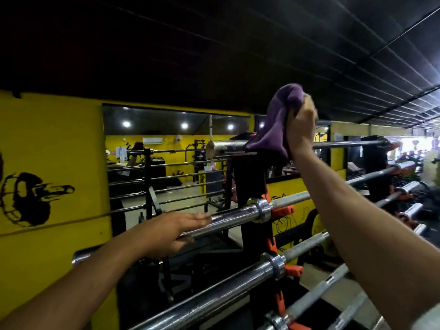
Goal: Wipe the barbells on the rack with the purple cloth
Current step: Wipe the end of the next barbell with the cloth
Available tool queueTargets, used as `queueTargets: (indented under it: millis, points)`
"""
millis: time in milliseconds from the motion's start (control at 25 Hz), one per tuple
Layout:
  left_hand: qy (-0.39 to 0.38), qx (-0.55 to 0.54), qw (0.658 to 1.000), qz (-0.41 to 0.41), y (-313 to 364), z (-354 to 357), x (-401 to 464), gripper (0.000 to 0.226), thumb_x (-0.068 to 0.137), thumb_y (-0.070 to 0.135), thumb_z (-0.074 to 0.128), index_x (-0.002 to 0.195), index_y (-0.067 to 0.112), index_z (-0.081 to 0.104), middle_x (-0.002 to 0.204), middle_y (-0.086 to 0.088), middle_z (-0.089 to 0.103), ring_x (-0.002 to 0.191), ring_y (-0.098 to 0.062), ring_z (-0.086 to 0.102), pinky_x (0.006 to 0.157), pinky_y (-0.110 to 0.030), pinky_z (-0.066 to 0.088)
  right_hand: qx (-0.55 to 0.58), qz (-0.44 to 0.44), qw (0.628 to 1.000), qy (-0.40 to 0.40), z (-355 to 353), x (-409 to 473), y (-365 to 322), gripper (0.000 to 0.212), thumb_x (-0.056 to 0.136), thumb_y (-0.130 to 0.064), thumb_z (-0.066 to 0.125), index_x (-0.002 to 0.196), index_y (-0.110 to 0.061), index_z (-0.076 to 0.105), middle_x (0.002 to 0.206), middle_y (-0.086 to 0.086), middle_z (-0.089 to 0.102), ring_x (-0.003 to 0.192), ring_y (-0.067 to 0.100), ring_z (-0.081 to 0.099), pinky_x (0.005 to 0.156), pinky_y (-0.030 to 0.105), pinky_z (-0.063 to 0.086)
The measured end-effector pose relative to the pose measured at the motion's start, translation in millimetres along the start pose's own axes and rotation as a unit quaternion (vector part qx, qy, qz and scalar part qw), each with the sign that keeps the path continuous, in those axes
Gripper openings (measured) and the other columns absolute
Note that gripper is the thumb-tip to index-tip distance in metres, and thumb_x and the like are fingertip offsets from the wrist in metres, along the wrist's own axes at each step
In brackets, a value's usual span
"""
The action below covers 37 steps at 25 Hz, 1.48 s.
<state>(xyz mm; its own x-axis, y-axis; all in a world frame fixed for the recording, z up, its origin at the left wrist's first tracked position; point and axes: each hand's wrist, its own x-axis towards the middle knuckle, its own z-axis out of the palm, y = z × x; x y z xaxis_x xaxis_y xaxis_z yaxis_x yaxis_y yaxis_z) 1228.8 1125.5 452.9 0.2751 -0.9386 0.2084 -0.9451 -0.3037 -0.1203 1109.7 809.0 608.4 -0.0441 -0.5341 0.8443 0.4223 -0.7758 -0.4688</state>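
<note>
Purple cloth (276,125), bunched and hanging in folds, was clenched in the right hand (301,129), raised at the level of the top barbell (345,144); the cloth's lower edge draped over that bar just beside its thick end sleeve (226,147), where the bar crossed the black upright of the rack (247,177). The left hand (176,231) lay loosely around the sleeve of the second barbell (235,219), fingers extended along the top and thumb beneath, not clenched. Further chrome barbells were seated lower on the rack, one (214,298) below the left forearm, each resting in orange holders (283,210). The wall (47,144) behind was yellow with a black painted figure, and a mirror (171,153) in it reflected the rack, though motion blur made it uncertain whether the cloth pressed firmly on the top bar.
</note>
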Motion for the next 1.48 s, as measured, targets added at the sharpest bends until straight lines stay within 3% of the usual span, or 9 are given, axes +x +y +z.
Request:
queueTargets:
  millis: [80, 160, 320, 560, 760, 920, 1080, 1280, 1480]
  points:
    - [0.004, 0.004, 1.000, -0.002, 0, 0, 0, 0.070, 0.101, 0.030, 0.055, 0.149, 0.061, 0.015, 0.150, 0.049, 0.004, 0.146, 0.009, 0.018, 0.121, -0.032, 0.024, -0.059, -0.021, 0.998, 0.004, 12, 4, 12, 0.030, 0.099, -0.020, 0.043, 0.125, -0.012, 0.056, 0.114, 0.008, 0.063, 0.107, 0.013, 0.060, 0.096, 0.036, 0.049]
    - [0.003, 0.002, 1.000, -0.006, 0, 0, -1, 0.069, 0.101, 0.029, 0.054, 0.148, 0.062, 0.016, 0.148, 0.052, 0.004, 0.145, 0.010, 0.017, 0.120, -0.029, 0.024, -0.191, -0.035, 0.976, -0.102, 37, -17, 35, 0.042, 0.094, -0.025, 0.045, 0.135, -0.018, 0.052, 0.130, 0.012, 0.059, 0.122, 0.030, 0.053, 0.109, 0.050, 0.036]
    - [0.006, -0.010, 1.000, -0.010, 3, -2, -1, 0.067, 0.101, 0.028, 0.054, 0.150, 0.059, 0.019, 0.151, 0.049, 0.008, 0.144, 0.012, 0.018, 0.120, -0.030, 0.025, -0.368, -0.031, 0.914, -0.171, 53, -42, 51, 0.035, 0.094, -0.038, 0.043, 0.119, -0.019, 0.058, 0.119, 0.013, 0.067, 0.112, 0.034, 0.057, 0.101, 0.050, 0.032]
    - [0.009, -0.017, 1.000, -0.022, 8, -6, -2, 0.058, 0.102, 0.034, 0.054, 0.147, 0.059, 0.027, 0.151, 0.046, 0.016, 0.141, 0.013, 0.023, 0.118, -0.025, 0.025, -0.159, -0.071, 0.978, -0.114, 102, -94, 1, 0.033, 0.095, -0.041, 0.042, 0.110, -0.017, 0.059, 0.108, 0.005, 0.067, 0.105, 0.027, 0.056, 0.103, 0.053, 0.032]
    - [-0.009, -0.014, 1.000, -0.025, 10, -7, -4, 0.068, 0.102, 0.032, 0.054, 0.145, 0.066, 0.015, 0.145, 0.056, 0.004, 0.142, 0.015, 0.018, 0.122, -0.032, 0.022, -0.265, -0.238, 0.909, -0.215, 53, -53, 53, 0.046, 0.097, -0.047, 0.039, 0.126, -0.015, 0.056, 0.117, 0.007, 0.067, 0.104, 0.030, 0.062, 0.090, 0.048, 0.044]
    - [-0.008, -0.023, 0.999, -0.028, 10, -8, -3, 0.068, 0.101, 0.032, 0.054, 0.146, 0.065, 0.016, 0.146, 0.055, 0.003, 0.141, 0.017, 0.017, 0.122, -0.033, 0.022, -0.289, -0.066, 0.944, -0.144, 43, -32, 73, 0.037, 0.102, -0.045, 0.038, 0.113, -0.013, 0.054, 0.110, 0.013, 0.063, 0.102, 0.035, 0.058, 0.086, 0.046, 0.042]
    - [-0.014, -0.016, 0.999, -0.026, 10, -8, -3, 0.064, 0.102, 0.032, 0.052, 0.147, 0.062, 0.017, 0.145, 0.055, 0.002, 0.139, 0.021, 0.014, 0.122, -0.027, 0.018, -0.177, -0.051, 0.976, -0.112, 46, -61, 57, 0.033, 0.105, -0.042, 0.038, 0.103, -0.014, 0.055, 0.093, 0.006, 0.063, 0.089, 0.030, 0.059, 0.085, 0.042, 0.046]
    - [-0.003, -0.012, 1.000, -0.026, 10, -8, -3, 0.063, 0.102, 0.033, 0.053, 0.146, 0.064, 0.019, 0.144, 0.056, 0.004, 0.138, 0.022, 0.016, 0.117, -0.019, 0.017, 0.037, 0.094, 0.995, 0.006, -3, -46, 47, 0.032, 0.108, -0.034, 0.044, 0.117, -0.008, 0.059, 0.085, -0.006, 0.061, 0.065, -0.006, 0.056, 0.052, 0.002, 0.037]
    - [-0.003, -0.015, 0.999, -0.031, 9, -7, -3, 0.061, 0.102, 0.036, 0.052, 0.145, 0.064, 0.019, 0.143, 0.056, 0.005, 0.134, 0.029, 0.011, 0.111, -0.008, 0.009, 0.059, 0.132, 0.981, 0.129, -44, -14, 66, 0.028, 0.105, -0.018, 0.048, 0.122, 0.001, 0.059, 0.102, 0.006, 0.062, 0.089, 0.012, 0.058, 0.059, 0.002, 0.038]
